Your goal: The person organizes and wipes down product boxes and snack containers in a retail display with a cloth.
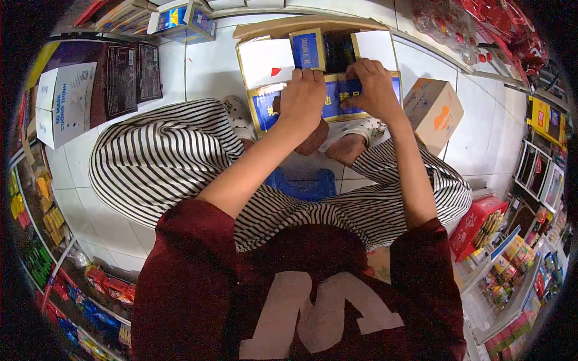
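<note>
Seated person in striped trousers leaning over open blue-and-white cardboard carton [265, 63] on white tiled floor [205, 72], at 12 o'clock. Left hand [303, 96] curling, fingers pressed together, gripping blue front flap [334, 102]. Right hand [372, 87] pinching same flap's top edge. Small tan cardboard box [435, 111] sitting at 2 o'clock.
</note>
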Available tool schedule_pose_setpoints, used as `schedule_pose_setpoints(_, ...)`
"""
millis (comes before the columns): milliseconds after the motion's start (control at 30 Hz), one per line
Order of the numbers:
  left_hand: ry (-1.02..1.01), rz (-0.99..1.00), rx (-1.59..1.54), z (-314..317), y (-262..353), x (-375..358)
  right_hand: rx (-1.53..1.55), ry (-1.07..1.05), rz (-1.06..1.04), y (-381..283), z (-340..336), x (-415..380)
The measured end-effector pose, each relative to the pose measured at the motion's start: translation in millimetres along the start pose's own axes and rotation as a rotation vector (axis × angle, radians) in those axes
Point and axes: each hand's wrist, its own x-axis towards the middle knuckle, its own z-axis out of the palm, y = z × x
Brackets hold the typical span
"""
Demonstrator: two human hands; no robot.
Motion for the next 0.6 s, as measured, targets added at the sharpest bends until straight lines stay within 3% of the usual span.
schedule_pose_setpoints(67, -0.021, -0.01, -0.039, 0.0, -2.0, 2.9, -0.036, -0.152, -0.027, 4.2, -0.1, 13.1)
schedule_pose_setpoints(167, -0.041, -0.06, -0.133, -1.6, -6.4, 8.0, -0.023, -0.198, -0.066, 2.7, -1.9, 20.5)
schedule_pose_setpoints(367, -0.064, -0.26, -0.304, -11.1, -1.0, -1.1, 0.002, -0.073, -0.02, -9.5, -9.4, 1.8)
schedule_pose_setpoints(400, 0.0, -0.221, -0.315, -4.1, 0.6, -9.5, -0.053, 0.069, -0.028, -24.1, -15.4, -11.9)
schedule_pose_setpoints(500, 0.11, -0.161, -0.337, -3.5, 14.0, -30.8, -0.04, 0.187, -0.015, -28.9, -6.9, -41.7)
schedule_pose_setpoints(600, 0.054, -0.086, -0.346, -7.7, 19.2, -45.7, 0.012, 0.231, 0.056, -42.7, -7.7, -64.9)
